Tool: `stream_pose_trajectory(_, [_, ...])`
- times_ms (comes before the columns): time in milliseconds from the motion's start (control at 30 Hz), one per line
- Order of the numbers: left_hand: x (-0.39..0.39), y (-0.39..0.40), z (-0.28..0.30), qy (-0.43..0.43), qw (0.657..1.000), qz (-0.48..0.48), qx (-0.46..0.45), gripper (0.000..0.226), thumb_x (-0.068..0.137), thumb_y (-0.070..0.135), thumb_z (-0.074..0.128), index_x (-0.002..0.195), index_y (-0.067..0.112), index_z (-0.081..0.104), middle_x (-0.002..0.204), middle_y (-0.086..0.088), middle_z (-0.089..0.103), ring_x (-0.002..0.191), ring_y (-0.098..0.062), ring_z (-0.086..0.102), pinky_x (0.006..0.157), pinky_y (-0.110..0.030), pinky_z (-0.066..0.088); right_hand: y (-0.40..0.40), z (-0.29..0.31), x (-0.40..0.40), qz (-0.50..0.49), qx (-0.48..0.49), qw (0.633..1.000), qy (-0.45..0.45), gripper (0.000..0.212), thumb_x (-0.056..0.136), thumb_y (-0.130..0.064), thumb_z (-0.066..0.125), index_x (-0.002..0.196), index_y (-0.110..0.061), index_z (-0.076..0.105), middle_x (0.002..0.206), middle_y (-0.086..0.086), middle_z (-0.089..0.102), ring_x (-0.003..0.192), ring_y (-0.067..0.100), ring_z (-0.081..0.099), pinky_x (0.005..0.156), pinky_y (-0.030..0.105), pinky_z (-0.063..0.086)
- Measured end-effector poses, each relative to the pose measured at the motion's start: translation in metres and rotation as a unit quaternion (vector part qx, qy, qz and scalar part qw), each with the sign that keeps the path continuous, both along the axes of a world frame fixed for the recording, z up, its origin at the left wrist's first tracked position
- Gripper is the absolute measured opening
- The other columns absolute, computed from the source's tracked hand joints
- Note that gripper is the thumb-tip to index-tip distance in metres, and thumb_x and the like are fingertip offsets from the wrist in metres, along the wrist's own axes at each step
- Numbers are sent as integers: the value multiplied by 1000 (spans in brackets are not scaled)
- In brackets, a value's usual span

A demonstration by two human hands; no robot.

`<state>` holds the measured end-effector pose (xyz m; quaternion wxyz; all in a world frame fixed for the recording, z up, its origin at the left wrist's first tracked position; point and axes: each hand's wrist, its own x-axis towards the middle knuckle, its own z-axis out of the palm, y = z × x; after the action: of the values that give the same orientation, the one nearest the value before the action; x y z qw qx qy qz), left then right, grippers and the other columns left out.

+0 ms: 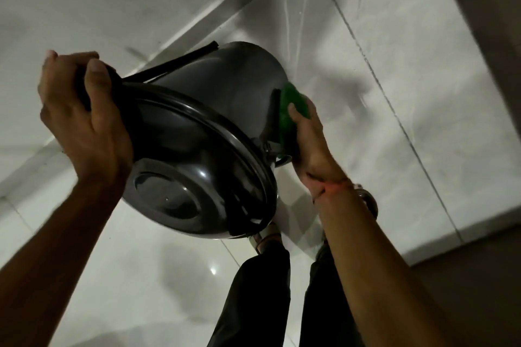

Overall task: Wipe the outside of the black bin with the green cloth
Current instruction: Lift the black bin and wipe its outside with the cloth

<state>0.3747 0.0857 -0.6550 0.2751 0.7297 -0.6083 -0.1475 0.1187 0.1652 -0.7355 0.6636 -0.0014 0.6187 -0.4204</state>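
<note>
Wiping was under way, judging by how the two hands shared the work. The black bin hung in the air above the pale tiled floor, carried by nothing but the hands, tipped so that its round, lidded end faced the camera and its far end pointed away toward the floor's top edge. The left hand had its grip clamped around the bin's dark handle at the upper rim, fingers curled over it and thumb wrapped round; that hold seemed meant to carry the weight and to fix the tilt, so the curved side wall was turned out toward the other hand.

The right hand pressed the green cloth flat against the bin's right flank, just above a small metal fitting near the rim. Its grip was together on the cloth, thumb on the near face and fingers hidden behind the bunched fabric, so the cloth lay between palm and bin. A red thread circled that wrist.

Below, the person's dark trouser legs and a shoe stood on the floor, directly under the bin. Keeping the bin lifted probably let every side be reached by turning it at the handle. Only one patch of wall was covered by the cloth; how much had already been cleaned could not be told, as the glossy surface showed only reflections.
</note>
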Motion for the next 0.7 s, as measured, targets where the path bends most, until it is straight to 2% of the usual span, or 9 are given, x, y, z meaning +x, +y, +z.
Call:
stream_pose_trajectory(167, [-1, -8, -4, 1, 998, 54, 15, 31, 114, 55, 38, 88, 58, 53, 92, 12, 60, 102, -31, 66, 110, -56, 49, 20, 43, 2, 101, -183, 977, 36, 39, 101, -8, 59, 136, -25, 57, 148, 13, 59, 137, 30, 59, 114, 45, 51])
stream_pose_trajectory(267, [-3, -13, -8, -1, 998, 52, 21, 31, 111, 63, 40, 84, 56, 53, 99, -12, 65, 99, -32, 66, 98, -53, 52, 17, 5, 8, 37, -63, 997, 16, 39, 105, -20, 55, 143, -24, 50, 152, 15, 54, 133, 30, 61, 108, 47, 55])
stream_pose_trajectory(333, [-10, -20, -6, -2, 998, 56, 43, 33, 111, 54, 44, 80, 54, 55, 99, -13, 67, 98, -33, 67, 102, -55, 53, 26, -21, 12, -17, 71, 996, -55, 42, 102, -23, 60, 138, -2, 57, 143, 24, 63, 119, 28, 68, 104, 42, 57])
stream_pose_trajectory(400, [-20, -24, 1, 16, 998, 42, 44, 33, 110, 44, 46, 83, 41, 64, 96, -16, 69, 97, -35, 67, 104, -57, 53, 49, -30, 15, 9, 140, 986, -93, 45, 96, -15, 68, 61, 11, 77, 76, 12, 84, 67, 6, 79, 68, 17, 63])
stream_pose_trajectory(467, [-33, -21, 9, 9, 998, 12, 58, 35, 109, 34, 48, 92, 13, 71, 97, -21, 69, 100, -30, 66, 105, -48, 52, 63, -17, 19, -38, 141, 973, -181, 84, 91, -8, 74, 13, -6, 43, 27, -6, 58, 28, -4, 58, 38, 10, 48])
stream_pose_trajectory(533, [-47, -14, 21, -8, 996, -47, 76, 37, 109, 28, 48, 99, 0, 70, 97, -7, 69, 106, -10, 62, 111, -32, 46, 78, -22, 20, -26, 164, 974, -152, 74, 107, -3, 42, 36, 16, 49, 32, 5, 62, 31, 4, 63, 34, 14, 48])
stream_pose_trajectory(567, [-51, -8, 27, -15, 994, -81, 79, 37, 109, 27, 48, 101, -1, 71, 100, 1, 67, 113, -4, 60, 110, -25, 42, 82, -35, 17, -18, 189, 977, -98, 59, 109, -8, 37, 64, 21, 63, 54, 15, 74, 52, 15, 74, 39, 16, 52])
stream_pose_trajectory(633, [-59, 6, 39, -9, 986, -147, 82, 44, 111, 30, 45, 99, 1, 75, 111, -1, 68, 125, -15, 61, 108, -28, 43, 82, -33, 4, -95, 174, 976, -89, 41, 100, -25, 58, 126, 6, 65, 124, 31, 71, 105, 35, 71, 70, 34, 64])
stream_pose_trajectory(700, [-75, 25, 49, 58, 979, -169, 102, 53, 113, 31, 39, 87, 6, 79, 117, -10, 72, 125, -14, 66, 104, -28, 47, 111, -68, -31, -142, 150, 978, -13, 69, 88, -33, 68, 148, -5, 50, 152, 35, 49, 130, 50, 57, 93, 57, 58])
